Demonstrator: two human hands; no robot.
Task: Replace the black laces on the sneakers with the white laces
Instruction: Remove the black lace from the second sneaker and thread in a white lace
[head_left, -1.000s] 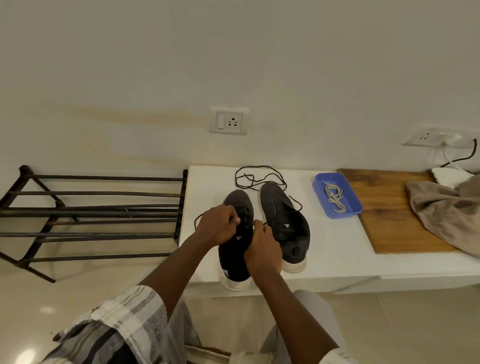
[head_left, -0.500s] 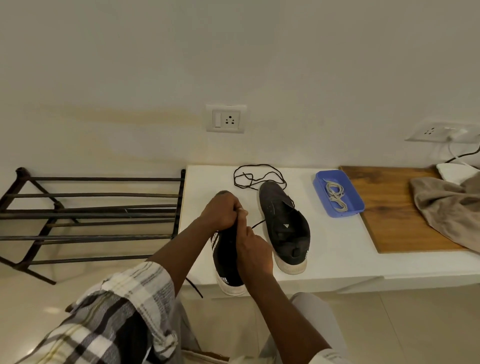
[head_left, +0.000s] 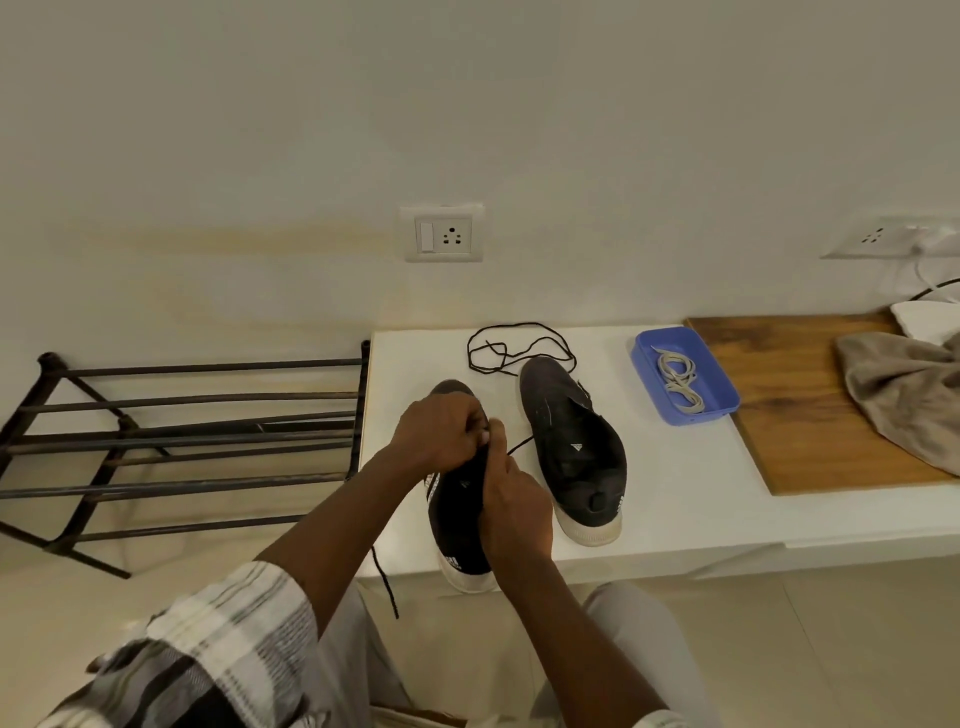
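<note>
Two black sneakers stand on the white table (head_left: 691, 499). The left sneaker (head_left: 460, 525) is tilted up under my hands, its heel at the table's front edge. My left hand (head_left: 441, 434) pinches its black lace (head_left: 387, 584) near the toe end; one end of that lace dangles below the table edge. My right hand (head_left: 511, 506) grips the sneaker's middle, thumb up against my left fingers. The right sneaker (head_left: 574, 447) lies flat with no lace in it. A loose black lace (head_left: 519, 348) lies behind it. White laces (head_left: 678, 382) sit in a blue tray (head_left: 724, 402).
A black metal shoe rack (head_left: 171, 441) stands left of the table. A wooden board (head_left: 810, 415) with a beige cloth (head_left: 898, 384) lies at the right. Wall sockets (head_left: 443, 235) are behind, and a cable runs at the far right.
The left sneaker has been tipped up and drawn nearer the front edge. My left hand has pulled the black lace out leftward, so its end now hangs lower over the table edge.
</note>
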